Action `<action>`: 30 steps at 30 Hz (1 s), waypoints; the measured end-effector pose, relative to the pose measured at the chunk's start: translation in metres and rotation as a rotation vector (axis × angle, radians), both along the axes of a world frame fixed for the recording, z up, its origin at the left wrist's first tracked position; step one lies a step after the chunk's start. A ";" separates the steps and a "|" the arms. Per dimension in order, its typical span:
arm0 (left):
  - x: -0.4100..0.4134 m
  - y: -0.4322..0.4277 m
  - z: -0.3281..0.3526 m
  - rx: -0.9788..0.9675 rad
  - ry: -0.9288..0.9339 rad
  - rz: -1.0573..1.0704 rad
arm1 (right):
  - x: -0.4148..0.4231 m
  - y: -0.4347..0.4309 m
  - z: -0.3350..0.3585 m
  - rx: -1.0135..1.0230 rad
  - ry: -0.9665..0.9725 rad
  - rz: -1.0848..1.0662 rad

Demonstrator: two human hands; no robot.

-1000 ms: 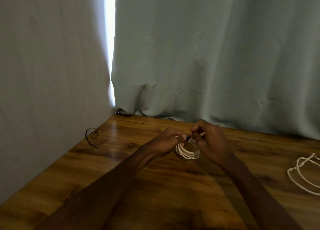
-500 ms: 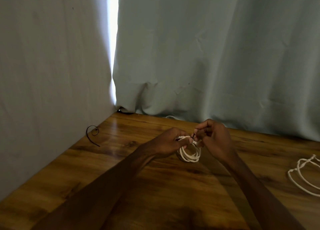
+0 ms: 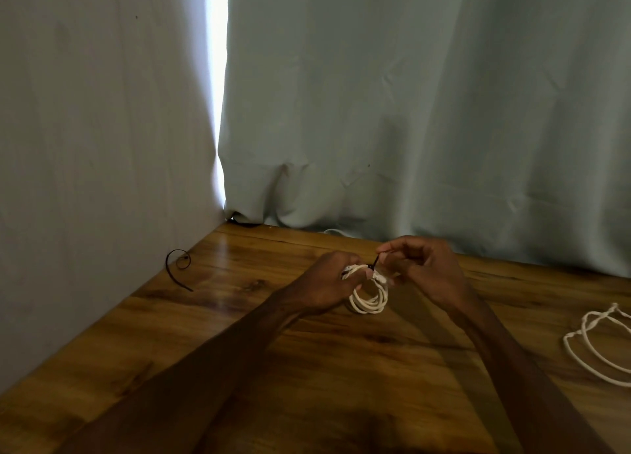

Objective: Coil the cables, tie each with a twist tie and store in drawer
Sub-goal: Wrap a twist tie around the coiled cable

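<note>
We see both hands meeting over the middle of the wooden table [image 3: 307, 378], toward its far side. The left hand [image 3: 326, 281] grips a small coil of white cable [image 3: 370, 303] at its top, fingers curled round the bunched strands, so that the loops hang below the knuckles and reach down to the table; whether they touch the wood we cannot tell. The right hand [image 3: 425, 269] sits just right of the coil, with thumb and forefinger pinching the end of a thin black twist tie [image 3: 375, 261]. The tie runs up from the top of the coil, where the two hands come together. How far it is wrapped round the strands we cannot make out, since the fingers cover that spot.

Well apart, at the right edge of our view, a second white cable [image 3: 592, 346] lies loose on the table in wide open loops, part of it cut off by the frame. At the far left, a spare black tie [image 3: 178, 266] lies curled at the table's edge against the pale fabric wall [image 3: 85, 153]. A grey-green curtain [image 3: 426, 112] hangs along the far side, with a bright slit of light [image 3: 218, 88] between the two.
</note>
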State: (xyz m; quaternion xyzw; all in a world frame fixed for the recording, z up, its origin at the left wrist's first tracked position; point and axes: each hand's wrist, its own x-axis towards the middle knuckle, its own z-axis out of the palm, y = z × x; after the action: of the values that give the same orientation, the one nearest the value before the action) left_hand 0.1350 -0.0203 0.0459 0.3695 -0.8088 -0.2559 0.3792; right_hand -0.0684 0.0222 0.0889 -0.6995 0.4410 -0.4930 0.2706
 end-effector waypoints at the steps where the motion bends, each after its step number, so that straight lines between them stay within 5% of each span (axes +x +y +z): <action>1: 0.000 -0.001 -0.001 -0.001 0.000 0.004 | -0.001 0.001 0.002 0.054 -0.045 0.034; 7: 0.002 0.000 0.001 -0.012 0.003 0.018 | -0.002 0.008 0.007 0.313 -0.309 0.160; 19: 0.002 0.004 0.005 -0.085 -0.020 0.038 | -0.007 0.006 0.005 0.330 -0.418 0.176; 30: 0.000 0.009 0.007 -0.159 -0.056 0.005 | -0.002 -0.001 0.000 -0.009 -0.101 -0.014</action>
State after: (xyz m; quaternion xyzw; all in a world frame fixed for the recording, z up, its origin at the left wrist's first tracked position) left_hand 0.1348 -0.0114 0.0527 0.3473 -0.8360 -0.1793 0.3853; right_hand -0.0701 0.0214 0.0886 -0.6717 0.4295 -0.5316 0.2860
